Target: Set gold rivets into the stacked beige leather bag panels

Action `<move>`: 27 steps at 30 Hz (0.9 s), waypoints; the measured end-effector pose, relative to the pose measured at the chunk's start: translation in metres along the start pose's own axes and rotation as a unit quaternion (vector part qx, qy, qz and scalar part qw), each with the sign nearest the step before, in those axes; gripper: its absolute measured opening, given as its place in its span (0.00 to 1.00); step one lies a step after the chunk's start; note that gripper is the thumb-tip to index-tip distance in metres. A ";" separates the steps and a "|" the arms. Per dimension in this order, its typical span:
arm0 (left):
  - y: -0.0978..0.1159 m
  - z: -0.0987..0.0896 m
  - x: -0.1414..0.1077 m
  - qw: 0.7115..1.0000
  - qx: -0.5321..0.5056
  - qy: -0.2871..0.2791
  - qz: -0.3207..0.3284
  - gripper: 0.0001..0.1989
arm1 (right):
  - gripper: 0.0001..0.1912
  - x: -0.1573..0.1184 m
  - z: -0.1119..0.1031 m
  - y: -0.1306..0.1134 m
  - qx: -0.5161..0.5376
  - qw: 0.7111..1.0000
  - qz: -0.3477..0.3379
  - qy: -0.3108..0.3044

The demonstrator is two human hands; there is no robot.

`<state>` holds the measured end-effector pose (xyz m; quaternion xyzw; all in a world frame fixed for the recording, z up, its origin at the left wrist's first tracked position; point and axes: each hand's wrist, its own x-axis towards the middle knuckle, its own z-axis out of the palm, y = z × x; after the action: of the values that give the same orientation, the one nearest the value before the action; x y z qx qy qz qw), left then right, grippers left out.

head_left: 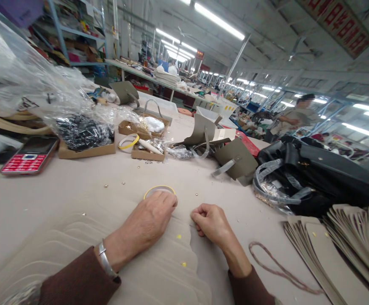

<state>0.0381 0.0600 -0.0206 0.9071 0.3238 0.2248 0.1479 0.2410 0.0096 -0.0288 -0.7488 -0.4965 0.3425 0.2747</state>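
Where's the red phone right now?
In the head view, the phone lies at the left on the table, just left of the box of black parts, well away from the left hand.

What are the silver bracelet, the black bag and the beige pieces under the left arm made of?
Bracelet: probably metal, silvery and shiny. Black bag: perhaps leather or imitation leather, with a soft sheen. Beige pieces: maybe leather or coated fabric, smooth, matte, thin-edged; I can't tell which.
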 end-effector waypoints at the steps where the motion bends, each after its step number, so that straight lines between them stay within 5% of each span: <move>1: 0.000 -0.001 0.000 1.000 -0.004 0.009 0.008 0.08 | 0.07 0.000 -0.001 0.000 0.010 1.000 0.013 0.000; 4: 0.000 -0.001 0.000 1.000 -0.009 0.019 0.019 0.08 | 0.14 -0.002 -0.005 0.005 0.052 0.998 0.034 0.010; 8: 0.000 -0.001 -0.001 1.000 -0.008 0.019 0.014 0.08 | 0.10 -0.005 -0.006 0.014 0.112 0.993 0.021 -0.018; 16: -0.002 0.000 -0.002 1.000 -0.021 0.019 0.006 0.08 | 0.09 -0.008 0.004 0.006 -0.054 0.986 -0.133 0.080; 23: 0.000 0.002 -0.004 0.995 -0.063 0.065 0.040 0.10 | 0.09 -0.014 -0.014 0.003 -0.017 0.988 -0.106 -0.111; 27: 0.005 0.003 -0.008 0.992 -0.097 0.060 0.054 0.16 | 0.10 -0.014 -0.011 0.000 0.053 0.981 -0.185 0.035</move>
<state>0.0371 0.0509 -0.0237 0.8895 0.2594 0.3166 0.2031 0.2465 -0.0040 -0.0189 -0.6400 -0.5975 0.2854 0.3898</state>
